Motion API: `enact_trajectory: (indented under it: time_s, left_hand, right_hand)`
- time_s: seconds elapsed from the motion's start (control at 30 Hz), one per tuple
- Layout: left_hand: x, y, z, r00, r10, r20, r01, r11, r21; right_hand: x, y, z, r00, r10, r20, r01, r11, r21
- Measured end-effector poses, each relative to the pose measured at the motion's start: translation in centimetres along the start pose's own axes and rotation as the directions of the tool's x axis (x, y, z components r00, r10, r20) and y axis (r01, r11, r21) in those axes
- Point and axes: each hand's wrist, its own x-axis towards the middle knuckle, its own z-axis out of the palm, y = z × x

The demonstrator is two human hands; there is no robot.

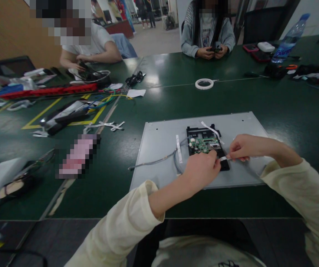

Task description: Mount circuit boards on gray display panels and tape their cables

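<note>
A short strip of white tape (pixel 224 158) is stretched between my two hands over the lower right part of a black plastic bracket (pixel 225 165). My left hand (pixel 202 168) pinches its left end, fingers closed; my right hand (pixel 243 146) pinches the right end. A green circuit board (pixel 201 145) sits in the bracket, which lies on a flat grey panel (pixel 162 139). Another white strip (pixel 178 148) lies on the panel left of the bracket, and a longer curled strip (pixel 210 129) crosses the bracket's upper right. A grey cable (pixel 155 162) runs leftward off the board.
A tape roll (pixel 204 84) lies beyond the panel. Left are tape scraps (pixel 112 126), a phone (pixel 78 155) and a white device (pixel 0 178). Two people sit across the green table (pixel 165 100), handling small items. A water bottle (pixel 291 39) stands at the far right.
</note>
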Motion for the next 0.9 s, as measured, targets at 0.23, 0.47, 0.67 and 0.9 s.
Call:
enact_trajectory:
  time_s: [0.23,0.47,0.67,0.9]
  left_hand:
    - [0.2,-0.2,-0.3,0.999,-0.031,0.040,0.031,1.000,0.002]
    - [0.4,-0.9,-1.0,0.998,-0.031,0.053,0.029,0.999,0.032]
    - [0.3,-0.9,-1.8,0.998,0.006,0.069,-0.012,0.996,0.090]
    - [0.2,-1.0,-1.7,0.991,0.110,0.081,-0.119,0.986,0.114]
  right_hand:
    - [0.1,0.3,0.1,0.995,0.065,-0.080,-0.071,0.994,-0.079]
    - [-0.3,0.3,-0.4,0.990,0.103,-0.098,-0.119,0.976,-0.180]
    - [-0.7,2.2,-1.5,0.980,0.125,-0.153,-0.158,0.961,-0.228]
    - [-0.7,3.2,-2.3,0.952,0.027,-0.305,-0.122,0.947,-0.296]
